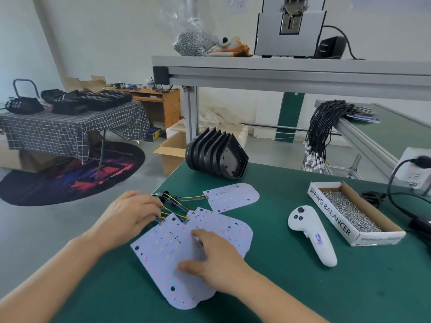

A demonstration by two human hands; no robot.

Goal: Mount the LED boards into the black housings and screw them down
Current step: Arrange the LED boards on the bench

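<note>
- A workshop room with pale walls; a green-topped table point(291, 287) fills the foreground, and an aluminium-framed shelf point(279, 66) crosses above its far edge.
- Beyond the table's left edge, well apart, a side table under a checked cloth point(70, 129) carries more black parts, with a dark round rug point(70, 176) on the floor below it.
- A nested stack of black housings point(217, 155) lies on its side at the table's far edge, near the far-left corner.
- A bundle of black cables point(324, 127) hangs off a neighbouring bench past the far-right corner.
- An open cardboard box of screws point(352, 210), printed "SPRING BALANCER", sits toward the right edge.
- Several white LED boards point(168, 255) lie overlapping near the left edge; one more board point(233, 197) lies flat just beyond them, toward the housings.
- A white handheld controller point(310, 234) lies between the boards and the screw box.
- The right hand point(214, 257) comes in from the near edge, palm down on the overlapping boards, fingers spread and fairly straight, pressing rather than gripping.
- The left hand point(130, 215) reaches in across the left edge, fingers curled at the boards' coloured wires point(177, 201); it seems to pinch them, though the fingertips are blurred.
</note>
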